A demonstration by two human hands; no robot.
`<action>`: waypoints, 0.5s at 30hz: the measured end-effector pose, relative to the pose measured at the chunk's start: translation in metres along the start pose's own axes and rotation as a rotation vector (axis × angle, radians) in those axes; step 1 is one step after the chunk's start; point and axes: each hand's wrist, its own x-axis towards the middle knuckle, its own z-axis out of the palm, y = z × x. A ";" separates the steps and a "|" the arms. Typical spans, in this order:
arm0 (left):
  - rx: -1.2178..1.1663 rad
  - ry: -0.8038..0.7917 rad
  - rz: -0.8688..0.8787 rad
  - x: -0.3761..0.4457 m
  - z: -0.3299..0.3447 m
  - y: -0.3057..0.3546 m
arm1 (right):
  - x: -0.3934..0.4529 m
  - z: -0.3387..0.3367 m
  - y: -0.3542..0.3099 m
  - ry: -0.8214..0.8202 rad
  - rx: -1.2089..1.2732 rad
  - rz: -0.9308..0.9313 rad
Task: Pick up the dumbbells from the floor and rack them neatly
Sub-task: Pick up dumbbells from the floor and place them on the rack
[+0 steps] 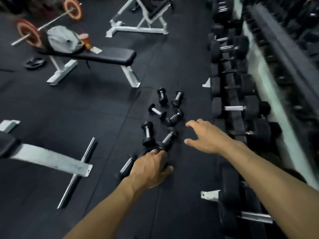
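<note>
Dumbbells, small black ones with chrome handles, lie scattered on the dark rubber floor (pixel 96 107) in a loose cluster just left of the dumbbell rack (pixel 231 94); at least seven are still down, among them one near the flat bench (pixel 96 56) at the far end (pixel 162 95), one upright-lying pair member (pixel 147 133), a tilted one (pixel 169 139) just beyond the left hand, and one (pixel 126 165) at the left hand's side; so the task looks barely begun, with the whole cluster left to lift and rack; the left hand (pixel 151 168) is low over the nearest dumbbells with fingers curled downward, and it may already be closing on one beneath the palm, though the blur and the hand itself hide that, so I cannot tell whether its grip holds anything; the right hand (pixel 205 135) hangs above the floor with fingers spread apart, grip empty, reaching toward the middle of the cluster; the rack's lower tier is crowded with larger dumbbells, and free slots for small ones are not visible from here; open floor lies between cluster and rack, while the bench legs to the left and the rack's white foot (pixel 209 195) near the right arm are the edges to mind.
</note>
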 end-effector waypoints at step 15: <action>-0.141 -0.173 -0.261 0.100 0.084 -0.262 | 0.250 0.185 -0.109 -0.293 0.051 -0.050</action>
